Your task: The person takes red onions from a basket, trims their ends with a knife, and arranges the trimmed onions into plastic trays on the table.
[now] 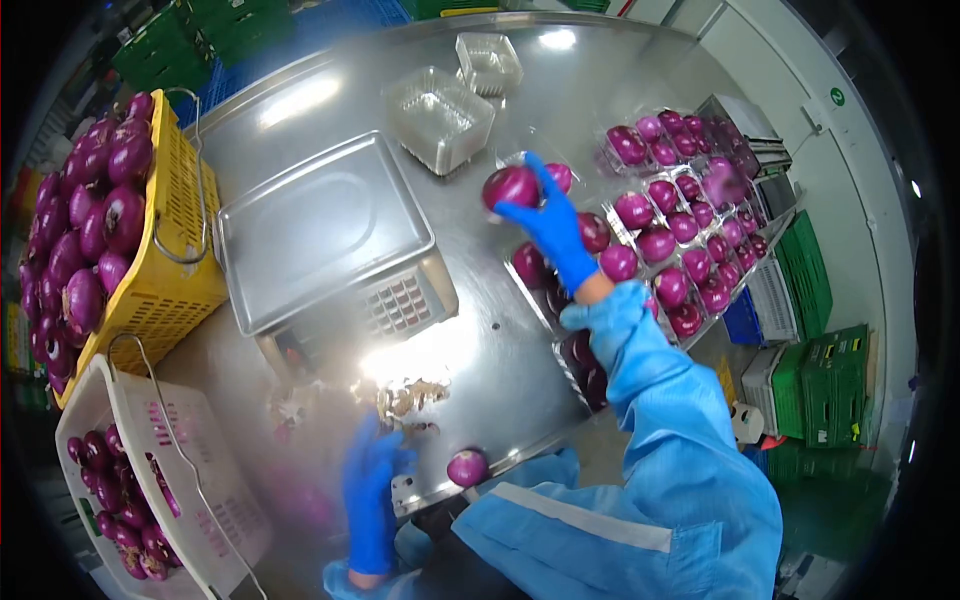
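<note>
Head view. Right hand (553,222), blue-gloved, at 1 o'clock: thumb and fingers pinching a red onion (508,190) just past 12 o'clock; contact with the tray there cannot be told. Left hand (372,488), 7 o'clock, blurred: fingers loosely spread over the steel table (530,395), near onion peel (415,398). Loose onion (467,467) at 6 o'clock, by the table edge. Scale (330,228) at 10 o'clock. Clear trays (440,115) near 12; onion-filled trays (624,237) at 2 to 3. Onion-loaded yellow crate (188,215) at 9 to 10, white crate (205,480) at 8.
</note>
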Motion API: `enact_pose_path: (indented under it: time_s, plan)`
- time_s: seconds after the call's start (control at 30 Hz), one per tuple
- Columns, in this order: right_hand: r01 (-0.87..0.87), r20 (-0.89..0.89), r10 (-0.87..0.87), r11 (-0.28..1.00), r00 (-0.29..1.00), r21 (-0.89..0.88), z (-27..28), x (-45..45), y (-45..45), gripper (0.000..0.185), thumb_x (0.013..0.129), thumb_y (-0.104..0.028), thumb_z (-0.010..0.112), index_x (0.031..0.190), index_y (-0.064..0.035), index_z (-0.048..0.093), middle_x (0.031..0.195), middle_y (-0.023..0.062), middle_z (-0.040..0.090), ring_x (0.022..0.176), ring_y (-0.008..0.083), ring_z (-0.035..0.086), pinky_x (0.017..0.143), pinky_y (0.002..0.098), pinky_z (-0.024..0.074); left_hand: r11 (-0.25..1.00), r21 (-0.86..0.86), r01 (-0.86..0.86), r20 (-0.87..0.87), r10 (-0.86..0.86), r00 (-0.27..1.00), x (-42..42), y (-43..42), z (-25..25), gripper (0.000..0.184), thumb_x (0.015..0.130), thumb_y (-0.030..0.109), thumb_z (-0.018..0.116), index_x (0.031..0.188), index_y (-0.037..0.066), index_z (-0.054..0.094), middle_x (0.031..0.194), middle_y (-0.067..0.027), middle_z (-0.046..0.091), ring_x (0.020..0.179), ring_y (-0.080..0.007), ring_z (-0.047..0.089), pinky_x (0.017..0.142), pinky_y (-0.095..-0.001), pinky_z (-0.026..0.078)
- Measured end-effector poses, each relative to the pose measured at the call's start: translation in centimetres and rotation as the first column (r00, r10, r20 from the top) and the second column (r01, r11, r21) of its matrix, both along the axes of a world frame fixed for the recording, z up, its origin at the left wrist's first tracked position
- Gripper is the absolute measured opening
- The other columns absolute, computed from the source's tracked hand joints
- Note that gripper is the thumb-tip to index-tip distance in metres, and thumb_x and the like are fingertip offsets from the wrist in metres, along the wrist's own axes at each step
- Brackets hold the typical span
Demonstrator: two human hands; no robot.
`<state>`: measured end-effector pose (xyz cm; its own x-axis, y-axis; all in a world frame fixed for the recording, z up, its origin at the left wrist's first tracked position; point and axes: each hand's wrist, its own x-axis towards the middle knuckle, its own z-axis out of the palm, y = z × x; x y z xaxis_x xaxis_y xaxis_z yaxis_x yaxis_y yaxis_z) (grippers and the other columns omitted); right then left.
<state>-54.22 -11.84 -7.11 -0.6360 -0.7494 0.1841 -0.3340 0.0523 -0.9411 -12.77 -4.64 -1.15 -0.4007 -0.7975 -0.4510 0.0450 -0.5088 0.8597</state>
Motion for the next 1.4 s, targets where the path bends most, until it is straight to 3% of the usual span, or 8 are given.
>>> enact_pose_path:
  time_s: [0.13, 0.23, 0.53, 0.87, 1.03, 1.17, 1.27, 1.4]
  plan:
    - [0.271, -0.171, -0.237, 0.937, 0.956, 0.22, -3.0, -9.4, -5.9, 0.097, 0.067, -0.035, 0.086, 0.147, -0.0083, 0.037, 0.136, 0.018, 0.054, 0.12, 0.0304, 0.058, 0.101, 0.0368, 0.0458, 0.986, 0.141, -0.084, 0.05, 0.078, 0.996, -0.7, 0.4, -1.0, 0.059, 0.088, 0.025, 0.066, 0.136, -0.002, 0.047, 0.105, -0.0113, 0.066, 0.087, -0.0187, 0.065, 0.072, -0.0288, 0.05]
    - [0.295, -0.203, -0.243, 0.913, 0.948, 0.281, -6.0, -12.6, -7.9, 0.097, 0.064, -0.038, 0.086, 0.145, -0.0116, 0.04, 0.131, 0.0194, 0.058, 0.115, 0.0346, 0.06, 0.097, 0.0391, 0.048, 0.986, 0.162, -0.05, 0.087, 0.036, 0.996, -0.8, 0.6, -1.6, 0.077, 0.086, 0.042, 0.068, 0.143, -0.001, 0.04, 0.113, -0.0116, 0.063, 0.092, -0.0187, 0.063, 0.08, -0.0311, 0.05]
    - [0.402, -0.733, 0.112, 0.776, 0.671, 0.486, -6.1, -12.1, -4.9, 0.09, 0.069, -0.048, 0.078, 0.144, -0.0155, 0.04, 0.118, 0.0211, 0.063, 0.101, 0.0374, 0.065, 0.086, 0.046, 0.0524, 0.96, 0.178, -0.215, 0.215, 0.175, 0.961, -2.0, -0.6, -2.3, 0.055, 0.088, 0.022, 0.063, 0.136, -0.001, 0.05, 0.103, -0.0128, 0.068, 0.08, -0.0185, 0.066, 0.068, -0.0287, 0.052]
    - [0.572, -0.716, -0.007, 0.607, 0.698, 0.551, -5.4, -23.9, -2.7, 0.085, 0.076, -0.044, 0.076, 0.144, -0.0089, 0.039, 0.117, 0.0192, 0.064, 0.105, 0.0327, 0.064, 0.086, 0.0425, 0.0524, 0.93, 0.225, -0.29, 0.26, 0.23, 0.938, -1.0, 0.1, -2.9, 0.055, 0.087, 0.019, 0.065, 0.135, -0.003, 0.05, 0.102, -0.0147, 0.068, 0.077, -0.0191, 0.067, 0.068, -0.0293, 0.053]
    - [0.199, -0.39, -0.068, 0.932, 0.918, 0.304, -2.7, -17.3, -7.2, 0.064, 0.085, -0.031, 0.072, 0.139, -0.009, 0.046, 0.123, 0.0169, 0.062, 0.103, 0.023, 0.065, 0.088, 0.0369, 0.0523, 0.953, 0.245, -0.178, 0.256, 0.114, 0.96, -1.6, 0.4, -2.0, 0.057, 0.091, 0.031, 0.062, 0.136, -0.001, 0.05, 0.112, -0.0127, 0.063, 0.085, -0.0164, 0.063, 0.077, -0.0291, 0.05]
    - [-0.186, -0.433, 0.238, 0.969, 0.869, 0.161, 0.3, -6.9, -12.4, 0.051, 0.086, -0.034, 0.069, 0.131, -0.0155, 0.055, 0.113, 0.0128, 0.067, 0.095, 0.0288, 0.068, 0.085, 0.0397, 0.0532, 0.964, 0.239, -0.116, 0.183, 0.072, 0.98, -2.1, 0.4, -1.5, 0.056, 0.092, 0.033, 0.062, 0.136, -0.001, 0.05, 0.11, -0.0131, 0.064, 0.088, -0.0173, 0.063, 0.079, -0.0289, 0.05]
    - [-0.108, -0.543, 0.397, 0.867, 0.74, 0.486, 1.0, -3.2, -15.6, 0.041, 0.088, -0.031, 0.062, 0.125, -0.0148, 0.06, 0.107, 0.0141, 0.069, 0.096, 0.0335, 0.067, 0.083, 0.0442, 0.0527, 0.961, 0.209, -0.179, 0.19, 0.14, 0.972, -2.0, 0.6, -1.1, 0.047, 0.09, 0.018, 0.062, 0.131, -0.004, 0.053, 0.102, -0.0162, 0.068, 0.079, -0.02, 0.067, 0.071, -0.0288, 0.053]
    - [0.015, -0.599, 0.333, 0.866, 0.728, 0.5, -0.3, -2.5, -17.9, 0.049, 0.081, -0.031, 0.065, 0.129, -0.0207, 0.061, 0.105, 0.0117, 0.07, 0.097, 0.032, 0.066, 0.085, 0.0425, 0.0522, 0.947, 0.22, -0.235, 0.176, 0.198, 0.964, -0.6, 1.4, -1.1, 0.044, 0.092, 0.019, 0.06, 0.129, -0.004, 0.055, 0.104, -0.0152, 0.068, 0.082, -0.0201, 0.066, 0.074, -0.0294, 0.053]
